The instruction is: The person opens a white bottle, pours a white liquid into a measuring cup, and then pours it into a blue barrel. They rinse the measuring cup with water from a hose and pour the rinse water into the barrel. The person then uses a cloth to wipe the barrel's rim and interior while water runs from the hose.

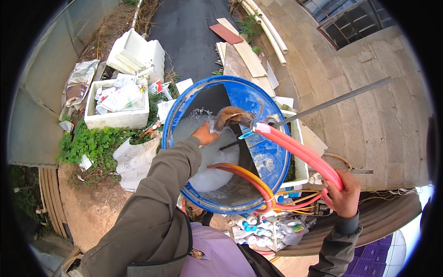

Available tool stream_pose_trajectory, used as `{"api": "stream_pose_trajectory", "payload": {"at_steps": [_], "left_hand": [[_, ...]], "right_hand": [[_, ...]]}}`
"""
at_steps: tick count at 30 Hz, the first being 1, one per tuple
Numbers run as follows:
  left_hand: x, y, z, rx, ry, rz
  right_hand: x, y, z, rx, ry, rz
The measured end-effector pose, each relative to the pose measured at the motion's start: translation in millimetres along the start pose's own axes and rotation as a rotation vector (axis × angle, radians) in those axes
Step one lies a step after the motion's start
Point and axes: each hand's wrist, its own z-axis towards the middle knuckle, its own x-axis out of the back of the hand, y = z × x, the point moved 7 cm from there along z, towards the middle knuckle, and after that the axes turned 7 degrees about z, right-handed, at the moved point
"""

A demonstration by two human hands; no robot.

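My left hand [205,134] reaches over the open part of a big blue drum [265,157] and grips the near end of a brown curved hose nozzle [229,115] from which water pours. White foamy water [213,159] fills the drum. My right hand [342,193] is closed around looped pink hoses [304,150] at the right, outside the drum. An orange hose [249,176] curves over the drum's near rim. A grey metal rod [332,100] points away to the upper right.
White foam boxes [117,115] with packets stand at the left among green weeds [92,143]. Planks [244,51] and pale pipes [272,30] lie beyond the drum. Several small bottles [254,228] sit below it. A stone wall [369,92] is at the right.
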Motion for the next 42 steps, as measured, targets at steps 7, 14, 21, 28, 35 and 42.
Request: {"api": "stream_pose_trajectory", "payload": {"at_steps": [7, 14, 21, 28, 35, 42], "left_hand": [[6, -3, 8, -0.053, 0.064, -0.095], [11, -4, 8, -0.034, 0.169, -0.105], [8, -5, 13, -0.079, 0.191, -0.177], [7, -3, 13, -0.086, 0.163, -0.076], [3, 0, 13, -0.148, 0.192, -0.008], [-5, -1, 17, -0.248, 0.194, 0.034]], "right_hand": [[-11, -5, 7, -0.023, 0.007, -0.01], [-15, -7, 9, -0.005, -0.063, 0.0], [-26, -5, 13, -0.031, -0.153, -0.01], [-42, -6, 19, -0.027, -0.185, -0.061], [-53, -7, 25, -0.023, -0.206, -0.049], [-67, 1, 34, -0.082, -0.232, -0.07]]}}
